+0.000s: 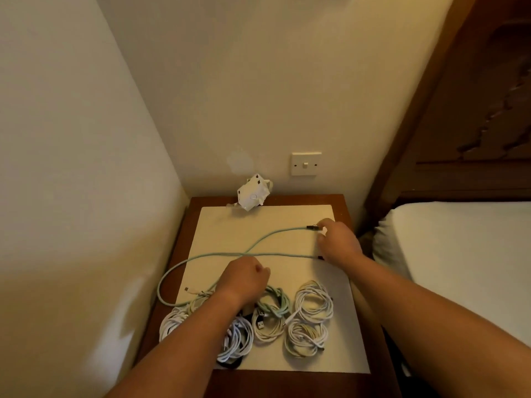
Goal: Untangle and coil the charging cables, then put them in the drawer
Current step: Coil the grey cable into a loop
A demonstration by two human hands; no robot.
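On the brown table by the bed, most of your job looks done. Several coiled cables sit close together at the near edge of the white mat. One long green cable lies loose in a big loop across the mat. Your right hand pinches its dark plug at the far right. Your left hand is curled up just beside where the cable crosses itself; I cannot tell if it holds anything. You need to coil this one. No drawer shows, so I think none are put away yet.
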